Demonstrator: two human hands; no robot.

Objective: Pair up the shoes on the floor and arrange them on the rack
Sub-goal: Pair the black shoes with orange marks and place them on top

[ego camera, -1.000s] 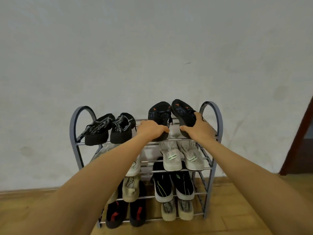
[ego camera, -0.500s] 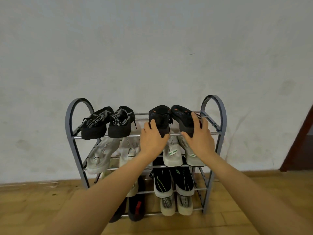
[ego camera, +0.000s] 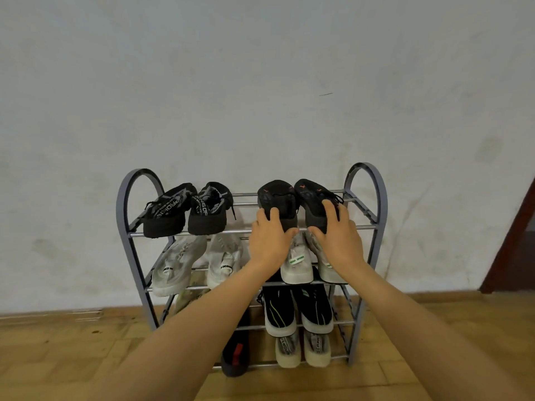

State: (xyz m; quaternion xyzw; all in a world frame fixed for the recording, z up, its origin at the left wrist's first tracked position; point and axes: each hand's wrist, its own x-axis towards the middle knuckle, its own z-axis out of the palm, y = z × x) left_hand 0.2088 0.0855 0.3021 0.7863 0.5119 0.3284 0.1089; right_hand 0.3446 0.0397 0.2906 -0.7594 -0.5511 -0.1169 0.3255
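Left hand (ego camera: 267,243) sits just right of frame centre, fingers (ego camera: 265,219) draped over the heel of the left black shoe (ego camera: 278,198) on the rack's top tier — fingers curled onto it, thumb near the front bar. Right hand (ego camera: 337,235) is just beside it to the right, laid the same way on the right black shoe (ego camera: 314,199), fingertips over its laces. Both hands press on the heels rather than clearly clamping; a full grip cannot be told. The two shoes stand side by side, toes up toward the wall (ego camera: 260,82), heels at the front bar.

Grey metal rack (ego camera: 379,198) takes the lower middle of the frame, four tiers, arched side frames, standing against the wall on the wooden floor (ego camera: 58,357). Top tier left: a pair of black sandals with white lettering (ego camera: 185,209), well apart from the hands. Second tier: white sneakers on the left (ego camera: 197,261), a pale pair with green tags (ego camera: 298,263) directly under the hands, partly covered by them. Third tier right: black shoes with white soles (ego camera: 298,311); left side hidden by the left forearm. Bottom tier: beige pair (ego camera: 302,348) at right, a black shoe with a red mark (ego camera: 236,354) to its left, partly behind the forearm. Dark door frame (ego camera: 512,241) at the right edge.
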